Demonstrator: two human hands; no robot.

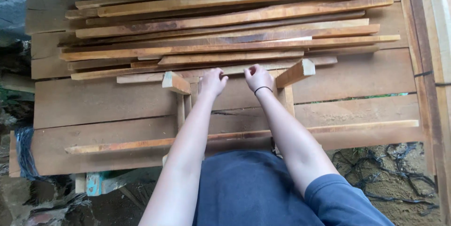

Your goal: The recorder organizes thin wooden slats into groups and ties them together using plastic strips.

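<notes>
A: Where are the person's hands?

B: The left hand (212, 82) and the right hand (258, 77) reach out side by side. Both sit at the near edge of the pile of thin wood strips (225, 29).

A: Are they holding something?

B: The fingers of both hands are curled in tight. They seem to pinch the nearest strip (225, 70), the pale one at the front of the pile. How firm the hold is cannot be told.

A: Which way does that strip go?

B: It lies flat. Its long way runs from left to right, across the person.

A: Why two hands?

B: Probably because the strip is long and bendy, so a hand on each side of the middle keeps it level.

A: What is under it all?

B: Wide planks (94, 104). Two short blocks (174, 83) (296, 72) stick up beside the hands, on a small wooden frame (185, 108).
</notes>
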